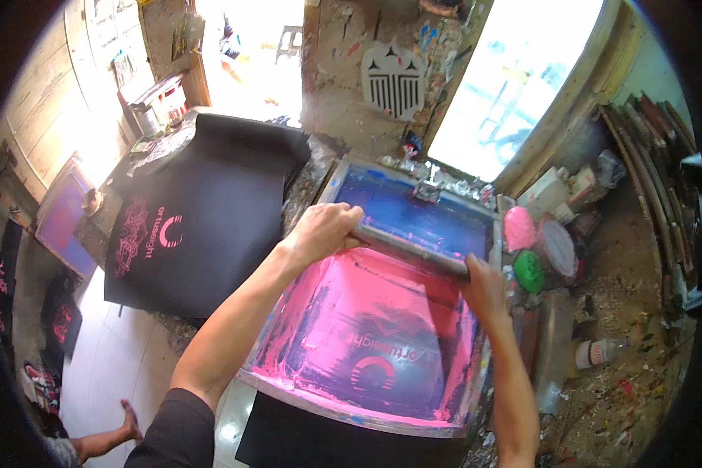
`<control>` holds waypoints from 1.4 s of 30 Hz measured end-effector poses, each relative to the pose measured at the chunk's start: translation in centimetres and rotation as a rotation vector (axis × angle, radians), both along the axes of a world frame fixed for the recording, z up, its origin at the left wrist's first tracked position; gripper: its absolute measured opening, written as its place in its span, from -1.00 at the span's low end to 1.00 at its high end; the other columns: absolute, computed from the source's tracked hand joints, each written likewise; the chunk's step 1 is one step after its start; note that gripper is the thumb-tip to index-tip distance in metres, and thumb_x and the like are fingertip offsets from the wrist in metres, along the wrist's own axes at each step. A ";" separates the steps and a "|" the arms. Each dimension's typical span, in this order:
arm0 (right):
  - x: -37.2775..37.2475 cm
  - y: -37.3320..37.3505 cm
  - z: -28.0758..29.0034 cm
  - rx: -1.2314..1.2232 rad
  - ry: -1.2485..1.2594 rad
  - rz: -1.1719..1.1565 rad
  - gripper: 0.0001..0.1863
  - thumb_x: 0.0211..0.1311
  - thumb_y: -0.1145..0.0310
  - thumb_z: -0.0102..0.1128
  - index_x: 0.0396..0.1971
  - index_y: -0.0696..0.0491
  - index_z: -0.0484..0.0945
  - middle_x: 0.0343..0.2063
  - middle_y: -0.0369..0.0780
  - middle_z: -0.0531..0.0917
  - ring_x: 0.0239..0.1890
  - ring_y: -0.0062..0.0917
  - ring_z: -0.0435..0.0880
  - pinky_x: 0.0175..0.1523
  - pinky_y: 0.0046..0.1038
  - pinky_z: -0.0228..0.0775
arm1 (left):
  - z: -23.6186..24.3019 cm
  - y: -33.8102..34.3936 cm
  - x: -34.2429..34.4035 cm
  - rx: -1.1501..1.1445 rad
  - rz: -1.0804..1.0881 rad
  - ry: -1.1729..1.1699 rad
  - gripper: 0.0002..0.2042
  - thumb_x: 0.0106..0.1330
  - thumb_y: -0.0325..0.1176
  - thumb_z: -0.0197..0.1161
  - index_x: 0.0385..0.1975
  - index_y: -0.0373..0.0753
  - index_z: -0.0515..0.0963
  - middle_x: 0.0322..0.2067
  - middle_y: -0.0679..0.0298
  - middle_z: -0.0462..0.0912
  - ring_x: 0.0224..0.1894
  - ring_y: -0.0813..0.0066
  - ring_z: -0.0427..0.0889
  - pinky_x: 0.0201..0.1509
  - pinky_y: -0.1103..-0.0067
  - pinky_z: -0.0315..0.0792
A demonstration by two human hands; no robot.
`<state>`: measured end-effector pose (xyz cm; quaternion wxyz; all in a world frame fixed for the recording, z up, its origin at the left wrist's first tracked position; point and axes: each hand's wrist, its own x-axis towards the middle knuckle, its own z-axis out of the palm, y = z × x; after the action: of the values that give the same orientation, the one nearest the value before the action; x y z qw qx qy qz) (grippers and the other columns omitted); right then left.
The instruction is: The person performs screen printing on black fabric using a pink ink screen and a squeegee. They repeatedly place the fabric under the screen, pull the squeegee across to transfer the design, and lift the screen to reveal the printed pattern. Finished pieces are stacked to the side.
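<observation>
Both my hands grip a long squeegee (pixel 410 252) that lies across a printing screen (pixel 351 417). My left hand (pixel 326 229) is closed round its left end, and my right hand (pixel 485 290) is wrapped round its right end. Pink ink (pixel 312 312) coats the mesh on the near side of the squeegee, thinner in the middle where a round emblem shows. Beyond it the mesh is blue. Black fabric (pixel 304 433) shows under the near edge of the screen. The squeegee's blade is mostly hidden.
Black fabric (pixel 210 187) with a pink print lies on the left. At right are a pink lump (pixel 519 228), a green lump (pixel 529 271), a round tub (pixel 558 246) and a bottle (pixel 597 352). Several frames (pixel 651 179) lean far right. Another person's limb (pixel 109 443) shows lower left.
</observation>
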<state>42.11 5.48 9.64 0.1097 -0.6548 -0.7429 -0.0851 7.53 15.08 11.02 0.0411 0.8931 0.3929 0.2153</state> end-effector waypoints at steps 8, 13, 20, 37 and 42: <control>-2.1 -8.2 -0.1 -0.141 0.071 0.361 -0.79 0.11 0.39 0.35 -0.34 0.06 0.48 -0.48 -0.08 0.60 -0.38 -0.10 0.69 -0.29 -0.06 0.48 | -3.4 -17.1 -5.7 -0.026 0.169 -0.021 -0.54 0.09 -0.12 0.58 -0.41 -0.27 0.41 -0.49 0.07 0.48 -0.42 0.01 0.57 -0.36 0.19 0.43; -1.6 -16.9 1.2 -0.224 0.168 0.377 -0.83 0.00 0.49 0.34 -0.47 0.05 0.48 -0.54 -0.09 0.57 -0.43 -0.09 0.64 -0.32 -0.10 0.45 | -1.1 -22.8 -5.3 -0.143 0.072 0.043 -0.55 0.08 -0.09 0.58 -0.45 -0.21 0.40 -0.53 0.16 0.52 -0.43 0.13 0.64 -0.37 0.26 0.50; 1.6 -2.7 0.7 0.104 0.069 0.125 -0.64 0.10 0.26 0.52 -0.34 0.08 0.47 -0.40 -0.08 0.63 -0.32 -0.03 0.68 -0.27 -0.04 0.46 | -1.0 -2.8 1.7 0.018 0.049 -0.079 -0.55 0.14 -0.15 0.55 -0.29 -0.33 0.43 -0.31 0.01 0.66 -0.23 -0.16 0.68 -0.15 0.11 0.54; -6.7 -25.6 2.1 -0.190 0.275 0.192 -0.73 -0.19 0.58 0.36 -0.42 0.14 0.50 -0.45 -0.14 0.55 -0.34 -0.21 0.67 -0.26 -0.27 0.54 | -1.0 -24.8 -6.6 -0.057 -0.066 -0.056 -0.62 0.06 -0.14 0.50 -0.48 -0.31 0.49 -0.39 0.12 0.63 -0.24 0.14 0.71 -0.12 0.30 0.61; -7.5 -28.0 1.4 -0.176 0.116 0.072 -0.59 -0.13 0.37 0.56 -0.26 0.09 0.55 -0.34 -0.17 0.62 -0.17 -0.24 0.70 0.19 -0.02 0.41 | -3.2 -28.3 -10.4 -0.092 0.094 -0.166 -0.14 -0.09 -0.14 0.70 0.19 -0.32 0.36 0.19 -0.06 0.45 0.24 0.02 0.55 0.32 0.23 0.48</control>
<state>34.59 -22.53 11.01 0.0975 -0.6386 -0.7630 0.0225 -2.86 -13.19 7.77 0.1042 0.8500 0.4388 0.2722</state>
